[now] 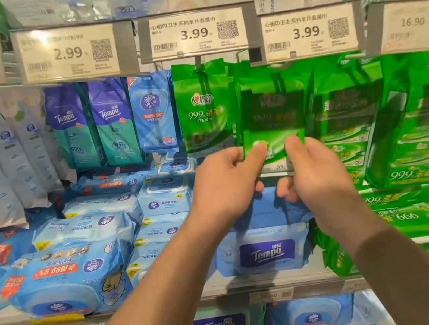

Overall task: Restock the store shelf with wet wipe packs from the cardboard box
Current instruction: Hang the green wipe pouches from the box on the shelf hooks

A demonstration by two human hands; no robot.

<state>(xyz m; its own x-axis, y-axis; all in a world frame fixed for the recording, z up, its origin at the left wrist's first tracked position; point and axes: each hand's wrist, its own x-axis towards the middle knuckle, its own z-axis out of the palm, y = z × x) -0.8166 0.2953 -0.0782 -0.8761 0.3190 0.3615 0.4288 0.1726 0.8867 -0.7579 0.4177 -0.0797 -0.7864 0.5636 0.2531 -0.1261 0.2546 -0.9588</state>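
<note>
A green wet wipe pack is held up in front of the hanging row under the 3.99 price tag. My left hand pinches its lower left corner with the thumb on the front. My right hand pinches its lower right corner the same way. The pack is blurred. To its left another green pack hangs from a peg. No cardboard box is in view.
Blue and teal Tempo packs and a Vinda pack hang to the left. Blue wipe packs lie stacked on the shelf below. A Tempo pack lies under my hands. Green multipacks fill the right side.
</note>
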